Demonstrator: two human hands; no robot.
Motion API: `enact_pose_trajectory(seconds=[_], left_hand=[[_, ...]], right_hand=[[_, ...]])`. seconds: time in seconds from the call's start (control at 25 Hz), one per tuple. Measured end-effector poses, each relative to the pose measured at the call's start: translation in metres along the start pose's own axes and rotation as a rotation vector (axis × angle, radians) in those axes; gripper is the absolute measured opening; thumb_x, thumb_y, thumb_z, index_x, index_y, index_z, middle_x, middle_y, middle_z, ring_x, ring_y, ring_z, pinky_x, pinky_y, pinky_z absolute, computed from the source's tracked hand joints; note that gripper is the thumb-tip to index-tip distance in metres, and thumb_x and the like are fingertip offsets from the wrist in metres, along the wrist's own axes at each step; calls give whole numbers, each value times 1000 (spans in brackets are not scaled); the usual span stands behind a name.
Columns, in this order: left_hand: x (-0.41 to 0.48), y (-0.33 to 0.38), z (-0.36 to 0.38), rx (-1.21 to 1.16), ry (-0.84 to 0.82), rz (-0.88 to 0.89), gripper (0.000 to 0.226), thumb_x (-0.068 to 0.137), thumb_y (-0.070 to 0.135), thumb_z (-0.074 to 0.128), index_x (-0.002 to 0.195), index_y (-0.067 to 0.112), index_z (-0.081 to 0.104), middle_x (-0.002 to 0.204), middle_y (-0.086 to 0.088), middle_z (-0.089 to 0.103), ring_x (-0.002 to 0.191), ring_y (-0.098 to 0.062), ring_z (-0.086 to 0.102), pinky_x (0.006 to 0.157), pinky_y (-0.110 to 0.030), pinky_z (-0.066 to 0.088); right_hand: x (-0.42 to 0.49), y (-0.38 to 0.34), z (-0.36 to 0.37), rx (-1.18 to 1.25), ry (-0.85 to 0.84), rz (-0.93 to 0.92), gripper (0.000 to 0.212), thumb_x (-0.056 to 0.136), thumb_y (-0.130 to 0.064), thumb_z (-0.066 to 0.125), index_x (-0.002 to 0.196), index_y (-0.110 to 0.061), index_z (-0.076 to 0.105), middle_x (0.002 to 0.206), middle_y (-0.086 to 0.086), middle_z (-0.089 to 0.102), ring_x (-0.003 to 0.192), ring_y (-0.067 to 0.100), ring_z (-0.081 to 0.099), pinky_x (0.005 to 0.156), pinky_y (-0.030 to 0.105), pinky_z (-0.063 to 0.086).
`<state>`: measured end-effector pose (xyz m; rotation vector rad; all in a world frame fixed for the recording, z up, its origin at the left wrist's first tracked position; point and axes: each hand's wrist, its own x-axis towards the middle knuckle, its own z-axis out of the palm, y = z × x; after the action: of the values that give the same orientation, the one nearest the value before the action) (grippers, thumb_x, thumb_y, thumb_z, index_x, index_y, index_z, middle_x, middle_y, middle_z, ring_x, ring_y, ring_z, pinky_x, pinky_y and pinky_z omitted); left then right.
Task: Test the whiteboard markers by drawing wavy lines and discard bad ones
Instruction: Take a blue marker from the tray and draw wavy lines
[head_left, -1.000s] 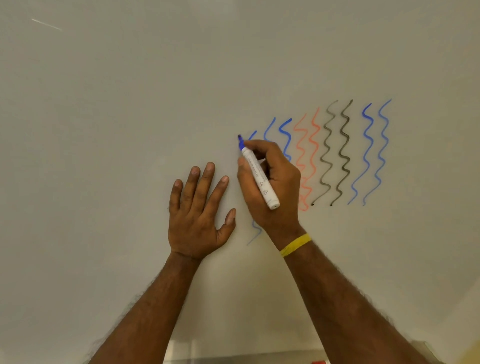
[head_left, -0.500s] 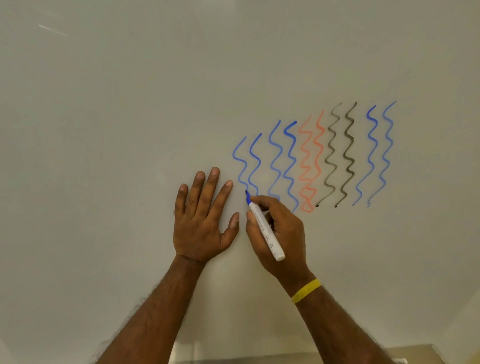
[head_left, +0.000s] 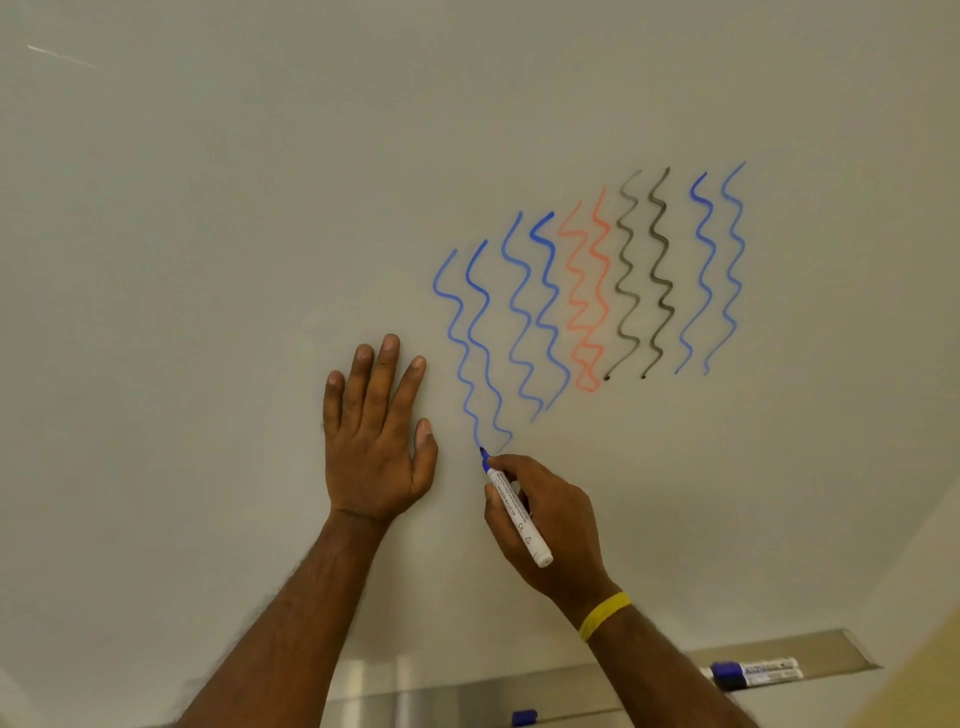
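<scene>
Item 1. Whiteboard (head_left: 208, 260): it is filling nearly the whole view.

Item 2. Blue marker (head_left: 514, 512), uncapped: it is slanting with its tip toward 11 o'clock. The tip is touching the board at the lower end of the leftmost blue wavy pair (head_left: 470, 332).

Item 3. Right hand (head_left: 550, 519): it is gripping the marker barrel, fingers and thumb curled round it near the tip. It is wearing a yellow wristband (head_left: 605, 616).

Item 4. Left hand (head_left: 371, 441): it is lying flat on the board at 9 o'clock of the marker tip, fingers straight and pointing toward 12, holding nothing.

Item 5. Other wavy lines, running toward 2 o'clock from the leftmost pair: a second blue pair (head_left: 545, 280), an orange-red pair (head_left: 602, 270) that is looking pale, a black pair (head_left: 655, 270), and a far blue pair (head_left: 706, 260).

Item 6. Metal tray (head_left: 831, 647): it is running along the board's lower edge at 5 o'clock. Capped markers (head_left: 753, 673) are lying in it, one with a blue cap.

Item 7. Loose blue cap (head_left: 523, 717): it is sitting at 6 o'clock.
</scene>
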<state>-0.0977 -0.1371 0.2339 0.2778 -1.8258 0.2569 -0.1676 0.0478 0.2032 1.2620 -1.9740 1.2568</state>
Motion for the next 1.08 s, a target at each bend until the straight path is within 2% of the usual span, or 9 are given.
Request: enact_pose_trajectory(seconds=[0.2, 0.36, 0.48, 0.56, 0.72, 0.88, 1.0, 1.08], left_hand=[[-50, 6, -1, -9, -109, -113, 66, 89, 33, 46, 150, 15, 31, 164, -7, 7, 151, -31, 9, 121, -53, 8], [-80, 17, -5, -23, -209, -171, 65, 89, 36, 47, 148, 12, 36, 161, -17, 15, 150, -35, 9, 120, -56, 10], [-109, 32, -9, -52, -302, -193, 65, 89, 37, 47, 148, 10, 37, 160, -20, 14, 150, -36, 10, 119, -58, 12], [-132, 43, -10, -82, -389, -199, 66, 89, 38, 47, 148, 10, 36, 161, -21, 14, 150, -36, 11, 118, -59, 14], [-178, 71, -13, -143, -604, -179, 66, 91, 41, 44, 149, 12, 35, 162, -19, 12, 150, -34, 12, 117, -59, 16], [-214, 95, -14, -172, -822, -154, 69, 92, 45, 40, 153, 16, 27, 164, -13, 7, 151, -31, 6, 119, -56, 12], [-235, 107, -9, -200, -967, -122, 72, 92, 48, 38, 155, 19, 19, 164, -9, 6, 152, -28, 2, 120, -53, 7], [-253, 114, -3, -254, -1077, -104, 71, 92, 48, 39, 155, 20, 20, 164, -7, 9, 152, -26, 5, 120, -49, 7]], right_hand=[[-27, 11, 4, -16, -30, 47, 18, 89, -33, 57, 105, -26, 63, 83, -14, 64, 65, 4, 58, 58, 28, 52], [-45, 24, -5, 112, 49, 225, 19, 88, -33, 59, 105, -26, 64, 80, -20, 59, 62, 4, 55, 58, 17, 46], [-63, 28, -9, 363, 54, 365, 15, 88, -23, 64, 103, -25, 66, 73, -6, 62, 59, 11, 56, 55, 29, 50], [-77, 32, -12, 517, 60, 501, 16, 87, -15, 67, 101, -22, 68, 75, 3, 65, 59, 14, 55, 53, 35, 50], [-108, 51, -22, 667, 105, 763, 18, 90, 1, 65, 99, -14, 71, 79, 12, 68, 56, 22, 54, 50, 28, 47], [-139, 61, -32, 672, 85, 917, 15, 91, 0, 64, 99, -9, 71, 82, 15, 69, 55, 19, 55, 47, 21, 44], [-162, 72, -37, 679, 74, 979, 14, 91, -1, 64, 101, -7, 71, 85, 16, 69, 57, 17, 56, 48, 21, 45], [-178, 80, -41, 686, 76, 1051, 13, 90, -2, 65, 100, -8, 71, 81, 14, 69, 55, 17, 55, 48, 22, 45]])
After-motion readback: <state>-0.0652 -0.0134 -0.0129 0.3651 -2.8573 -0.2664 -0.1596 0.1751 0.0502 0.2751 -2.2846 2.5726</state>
